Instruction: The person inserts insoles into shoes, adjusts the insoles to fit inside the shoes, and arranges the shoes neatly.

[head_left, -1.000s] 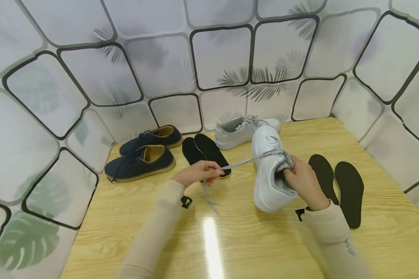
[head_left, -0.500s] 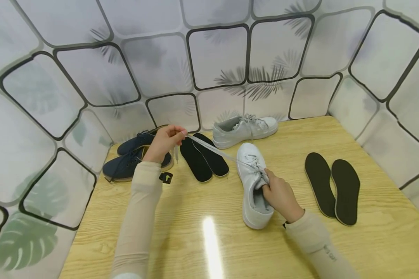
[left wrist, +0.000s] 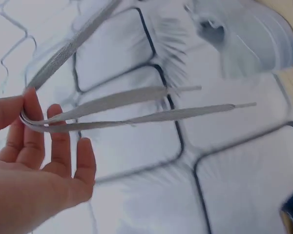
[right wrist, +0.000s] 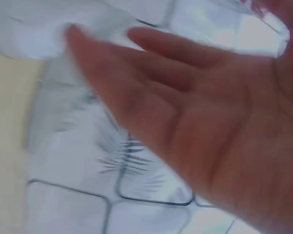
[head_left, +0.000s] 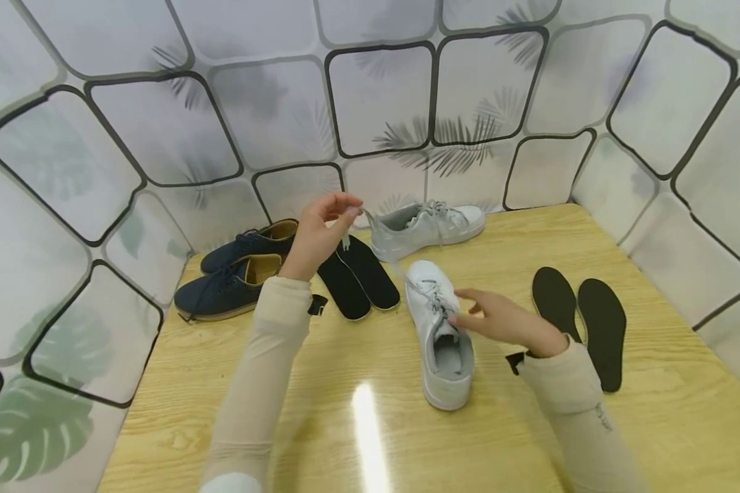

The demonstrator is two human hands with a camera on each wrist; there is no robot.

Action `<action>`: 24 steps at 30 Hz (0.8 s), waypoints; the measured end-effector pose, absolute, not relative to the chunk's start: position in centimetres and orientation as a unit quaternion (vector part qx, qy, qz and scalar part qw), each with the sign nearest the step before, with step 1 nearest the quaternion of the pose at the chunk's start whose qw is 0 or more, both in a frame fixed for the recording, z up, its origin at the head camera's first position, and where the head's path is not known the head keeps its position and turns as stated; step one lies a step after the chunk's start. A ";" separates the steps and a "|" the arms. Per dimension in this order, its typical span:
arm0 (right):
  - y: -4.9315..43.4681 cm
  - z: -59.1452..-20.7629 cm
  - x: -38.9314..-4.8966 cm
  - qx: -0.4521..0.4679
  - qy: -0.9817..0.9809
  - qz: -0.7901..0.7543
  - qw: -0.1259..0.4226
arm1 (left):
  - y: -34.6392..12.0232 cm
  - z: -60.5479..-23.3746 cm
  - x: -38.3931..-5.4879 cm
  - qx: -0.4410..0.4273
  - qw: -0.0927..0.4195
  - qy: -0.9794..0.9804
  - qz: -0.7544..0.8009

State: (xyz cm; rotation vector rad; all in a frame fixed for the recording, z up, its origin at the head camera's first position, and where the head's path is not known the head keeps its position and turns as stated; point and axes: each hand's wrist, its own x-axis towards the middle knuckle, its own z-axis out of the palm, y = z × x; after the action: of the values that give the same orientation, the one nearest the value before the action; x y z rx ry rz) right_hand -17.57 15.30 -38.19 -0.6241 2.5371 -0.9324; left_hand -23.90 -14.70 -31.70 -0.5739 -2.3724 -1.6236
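Observation:
My left hand (head_left: 321, 229) is raised above the table, thumb and index finger pinching grey shoelaces (left wrist: 122, 102). Two loose lace ends hang from the pinch in the left wrist view. From there the laces run down to the white sneaker (head_left: 449, 394), which rests on the table with its toe pointing away and its opening towards me. At the sneaker's right side, my right hand (head_left: 499, 316) has its fingers spread around the lacing; whether they touch it is hard to tell. In the right wrist view the right hand's palm is blurred, with relaxed fingers.
Another white sneaker (head_left: 401, 236) stands at the back by the patterned wall. Dark blue shoes (head_left: 222, 294) sit at the back left, beside black insoles (head_left: 345, 287). More black insoles (head_left: 604, 329) lie right, partly behind the right wrist. Everything stands on the wooden table (head_left: 370, 452).
The left hand pulled the laces up and left, then came slightly back right. The right hand lowered the white sneaker onto the table and loosened its grip on it.

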 end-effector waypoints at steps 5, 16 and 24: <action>13.7 -34.9 -21.4 -0.263 0.845 -0.448 0.125 | -10.9 -30.5 -24.4 -0.296 0.083 -0.793 -0.526; 12.0 -33.5 -25.0 -0.196 0.620 -0.732 0.203 | -8.0 -32.0 -25.5 -0.307 0.054 -0.778 -0.545; 13.4 -32.0 -29.4 -0.045 0.474 -0.852 0.220 | -7.9 -35.4 -26.1 -0.187 -0.017 -0.859 -0.476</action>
State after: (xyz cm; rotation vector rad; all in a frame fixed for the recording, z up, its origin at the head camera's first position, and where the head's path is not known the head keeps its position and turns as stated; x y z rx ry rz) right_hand -29.43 13.41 -31.96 -0.1231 1.3104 -2.3551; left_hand -26.05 -7.94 -35.39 -0.5945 -2.7281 -1.5119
